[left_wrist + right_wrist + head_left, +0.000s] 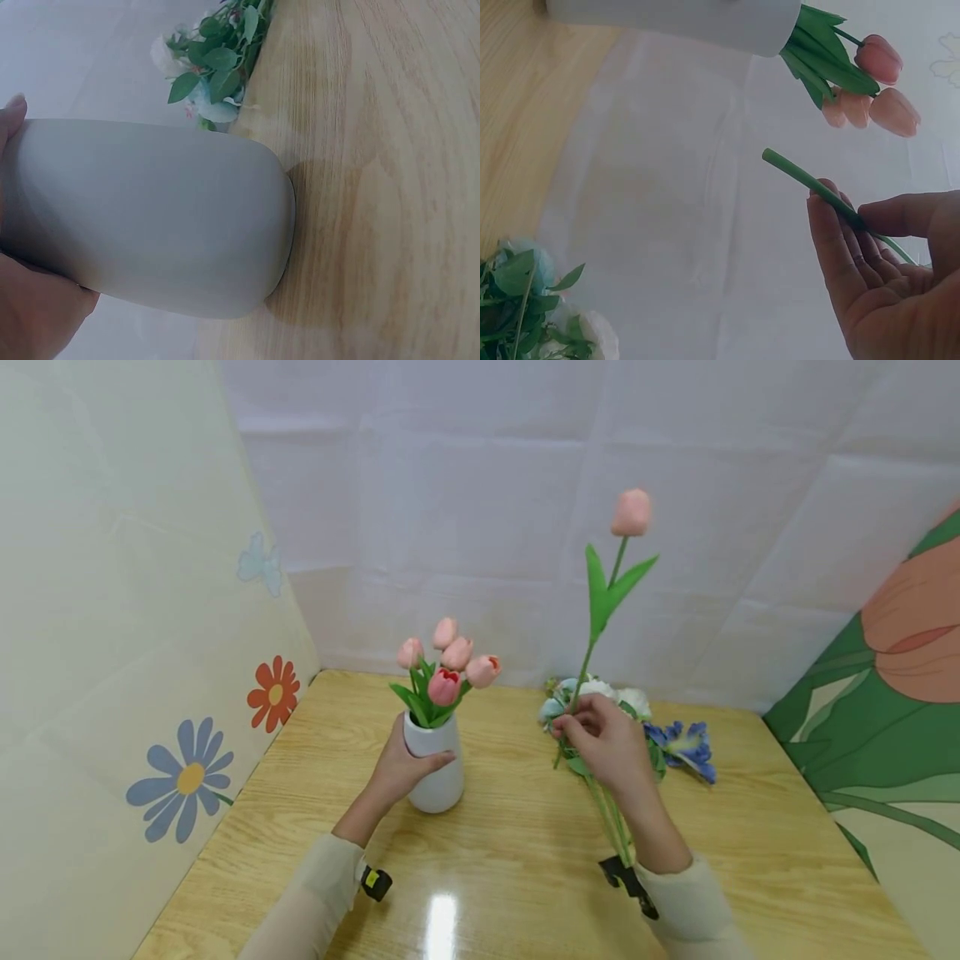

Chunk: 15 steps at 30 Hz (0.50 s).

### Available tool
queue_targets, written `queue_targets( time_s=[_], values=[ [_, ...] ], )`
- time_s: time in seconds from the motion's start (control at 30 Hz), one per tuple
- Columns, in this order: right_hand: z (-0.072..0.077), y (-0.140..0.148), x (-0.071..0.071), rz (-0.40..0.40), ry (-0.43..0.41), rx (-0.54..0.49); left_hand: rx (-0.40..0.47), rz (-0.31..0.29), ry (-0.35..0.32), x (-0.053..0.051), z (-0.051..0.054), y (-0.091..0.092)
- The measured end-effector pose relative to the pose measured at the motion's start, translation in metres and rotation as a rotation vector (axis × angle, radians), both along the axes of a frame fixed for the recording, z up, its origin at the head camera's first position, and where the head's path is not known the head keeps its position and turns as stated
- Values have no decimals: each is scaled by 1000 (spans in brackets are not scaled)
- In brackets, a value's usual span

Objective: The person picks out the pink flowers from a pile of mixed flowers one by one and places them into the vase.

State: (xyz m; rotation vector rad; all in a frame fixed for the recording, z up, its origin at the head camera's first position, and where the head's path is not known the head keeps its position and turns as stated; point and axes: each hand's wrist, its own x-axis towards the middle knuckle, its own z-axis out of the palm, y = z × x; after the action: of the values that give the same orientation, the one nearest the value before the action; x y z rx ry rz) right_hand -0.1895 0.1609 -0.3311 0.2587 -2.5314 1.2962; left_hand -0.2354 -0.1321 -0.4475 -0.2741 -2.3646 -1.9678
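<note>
A white vase point(433, 777) stands on the wooden table, holding several pink tulips point(457, 654), one of them darker. My left hand point(401, 764) grips the vase around its upper part, thumb across the front. In the left wrist view the vase point(157, 214) fills much of the picture and its base meets the table. Right of the vase, my right hand point(611, 747) pinches the green stem of a single pink tulip point(632, 513), held upright with a slight lean. The right wrist view shows the stem point(802, 177) between thumb and fingers, its cut end free.
Behind the right hand, a bunch of white and pale blue flowers point(633, 700) lies on the table point(510, 860), stems toward the front. Beside it is a blue flower point(686, 747). A white cloth backdrop point(465, 502) rises behind, with printed panels at both sides.
</note>
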Motion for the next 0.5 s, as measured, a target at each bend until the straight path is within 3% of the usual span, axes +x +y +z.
queue_targets(
  time_s=[0.5],
  values=[
    [5, -33, 6, 108, 65, -73, 1, 4, -15, 0, 1, 0]
  ],
)
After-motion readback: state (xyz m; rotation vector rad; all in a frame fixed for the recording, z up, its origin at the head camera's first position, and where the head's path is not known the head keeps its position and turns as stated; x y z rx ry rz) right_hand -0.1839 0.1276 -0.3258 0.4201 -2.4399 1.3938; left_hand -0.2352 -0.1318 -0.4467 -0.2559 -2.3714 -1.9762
